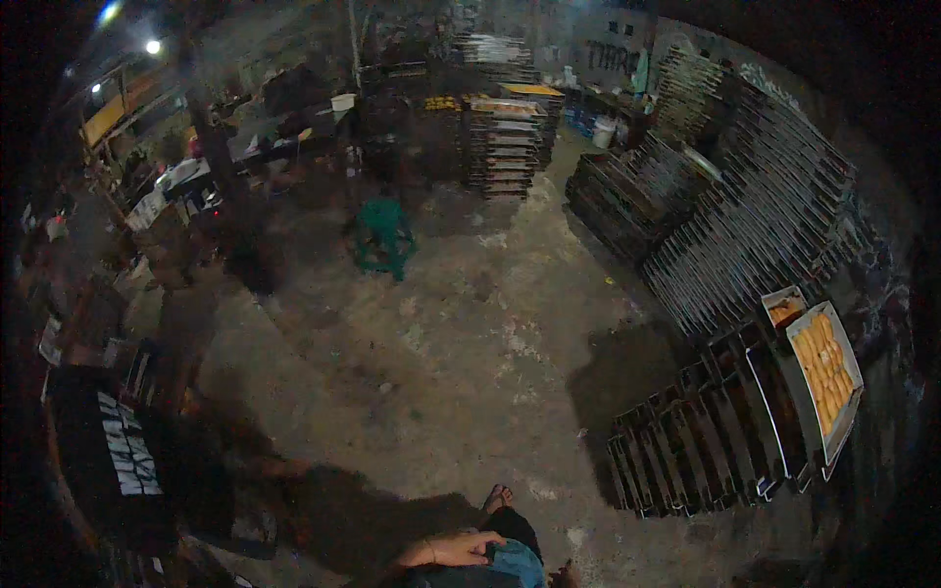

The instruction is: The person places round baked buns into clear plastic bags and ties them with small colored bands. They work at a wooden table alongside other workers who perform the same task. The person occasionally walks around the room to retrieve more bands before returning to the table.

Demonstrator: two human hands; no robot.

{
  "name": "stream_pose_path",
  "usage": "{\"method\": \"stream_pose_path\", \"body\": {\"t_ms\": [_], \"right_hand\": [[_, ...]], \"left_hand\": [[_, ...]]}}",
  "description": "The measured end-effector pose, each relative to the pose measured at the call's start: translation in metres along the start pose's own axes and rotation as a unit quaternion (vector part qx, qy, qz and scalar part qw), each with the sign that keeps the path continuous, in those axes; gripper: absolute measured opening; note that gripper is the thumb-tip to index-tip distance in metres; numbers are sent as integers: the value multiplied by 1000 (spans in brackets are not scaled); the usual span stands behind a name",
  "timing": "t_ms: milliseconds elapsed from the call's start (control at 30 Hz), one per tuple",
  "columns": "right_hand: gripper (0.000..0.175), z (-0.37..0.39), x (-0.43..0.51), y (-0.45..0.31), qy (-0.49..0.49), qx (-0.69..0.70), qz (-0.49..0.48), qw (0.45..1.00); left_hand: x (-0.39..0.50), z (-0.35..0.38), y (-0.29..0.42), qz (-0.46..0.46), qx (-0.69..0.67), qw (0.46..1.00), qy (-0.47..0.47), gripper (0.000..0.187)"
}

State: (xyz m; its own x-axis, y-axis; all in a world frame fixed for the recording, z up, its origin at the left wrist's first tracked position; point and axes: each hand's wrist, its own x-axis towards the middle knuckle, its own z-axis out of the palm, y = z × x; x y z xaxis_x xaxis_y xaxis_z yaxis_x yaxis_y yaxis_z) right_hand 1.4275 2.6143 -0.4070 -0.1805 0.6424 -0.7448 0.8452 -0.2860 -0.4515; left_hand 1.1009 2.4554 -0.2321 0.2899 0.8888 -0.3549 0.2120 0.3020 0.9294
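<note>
My left hand is at the bottom middle, reaching in from the left with a thin band at its wrist. It lies over blue cloth at my lap, its fingers partly curled; whether they grip the cloth cannot be told. My right hand is not clearly in view; a small dark brown shape at the bottom edge is unclear. Just beyond the left hand show a dark trouser leg and a foot in a sandal on the concrete floor.
At right, a tray of golden bread rolls tops a tall stack of dark trays. More stacked trays stand behind it. A green plastic stool is ahead, a tray rack beyond. A cluttered table lies at left.
</note>
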Motion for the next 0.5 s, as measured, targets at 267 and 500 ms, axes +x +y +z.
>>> {"method": "stream_pose_path", "body": {"t_ms": [267, 500], "right_hand": [[59, 15, 216, -136, 29, -55, 17, 998], [70, 6, 355, -423, -9, 195, -144, 970]], "left_hand": [[86, -196, 46, 196, -82, 977, 11, 36], [118, -400, 51, -10, 6, 997, -72, 43]]}}
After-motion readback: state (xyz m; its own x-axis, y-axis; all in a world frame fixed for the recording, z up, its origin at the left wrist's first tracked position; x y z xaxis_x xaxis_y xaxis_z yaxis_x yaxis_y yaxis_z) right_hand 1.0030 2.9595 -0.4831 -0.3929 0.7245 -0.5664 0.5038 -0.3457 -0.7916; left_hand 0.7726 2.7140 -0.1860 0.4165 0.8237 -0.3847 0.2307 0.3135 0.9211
